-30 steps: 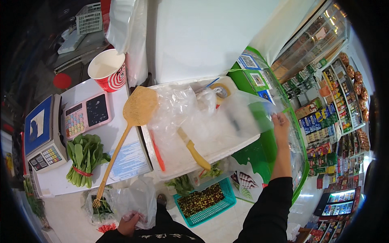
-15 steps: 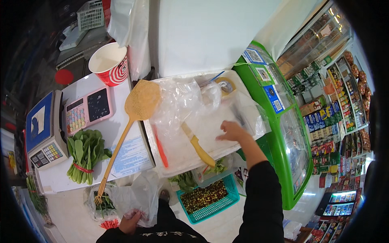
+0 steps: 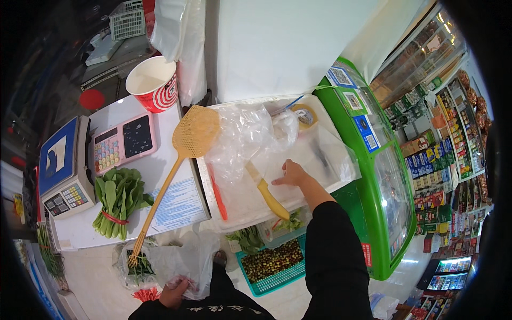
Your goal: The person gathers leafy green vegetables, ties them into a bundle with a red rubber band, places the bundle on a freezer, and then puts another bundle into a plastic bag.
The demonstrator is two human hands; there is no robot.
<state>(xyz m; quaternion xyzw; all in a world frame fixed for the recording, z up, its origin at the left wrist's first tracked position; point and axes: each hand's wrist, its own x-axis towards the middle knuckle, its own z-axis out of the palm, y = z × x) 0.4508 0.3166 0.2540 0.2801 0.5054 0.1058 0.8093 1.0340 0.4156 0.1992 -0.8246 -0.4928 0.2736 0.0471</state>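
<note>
My left hand (image 3: 174,293), low in the picture, is closed on the edge of a clear plastic bag (image 3: 194,261), which hangs loosely beside my leg. Over a white foam box (image 3: 221,221), my right hand (image 3: 294,175) reaches in with thumb and fingers apart and nothing visible between them. Just left of its fingertips lies a knife with a yellow handle (image 3: 273,200), its blade pointing away from me. Crumpled clear plastic bags (image 3: 242,130) cover the box's far left, beside a roll of tape (image 3: 305,116). A red strip-like item (image 3: 216,192) lies along the left side.
A yellow fly swatter (image 3: 178,154) slants across the white table's edge. Bundled greens (image 3: 118,200), a pink calculator (image 3: 124,143), a scale (image 3: 66,170) and a paper bucket (image 3: 153,85) stand left. A teal basket (image 3: 272,285) sits below; a green freezer (image 3: 381,213) stands right.
My right hand has moved left, closer to the knife. My left hand keeps its hold on the plastic bag. The whole view has shifted slightly.
</note>
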